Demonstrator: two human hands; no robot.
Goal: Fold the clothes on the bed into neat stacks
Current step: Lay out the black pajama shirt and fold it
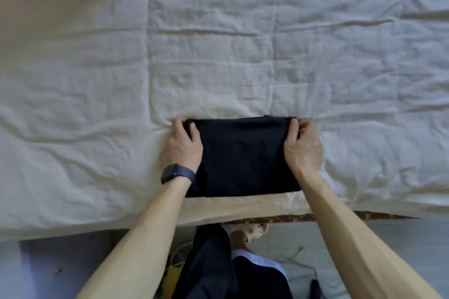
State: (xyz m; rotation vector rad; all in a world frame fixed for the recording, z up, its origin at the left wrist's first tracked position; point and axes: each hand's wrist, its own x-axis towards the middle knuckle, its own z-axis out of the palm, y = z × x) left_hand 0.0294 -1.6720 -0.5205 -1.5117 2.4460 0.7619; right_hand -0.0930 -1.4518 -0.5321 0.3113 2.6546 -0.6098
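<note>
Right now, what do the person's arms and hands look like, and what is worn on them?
Both forearms are bare, with no sleeves in view. A dark smartwatch with a rectangular face and dark band sits on the left wrist. Neither the left hand nor the right hand shows gloves or rings.

Lighting: soft, even daylight at a moderate level. The bed cover [218, 43] reads cooler and brighter at the right of the frame, warmer and dimmer at the left. Crease shadows are faint. The black garment [243, 153] is underexposed, its folds barely legible. The bed edge [97, 229] bows from wide-angle distortion. Lower corners are soft.
</note>
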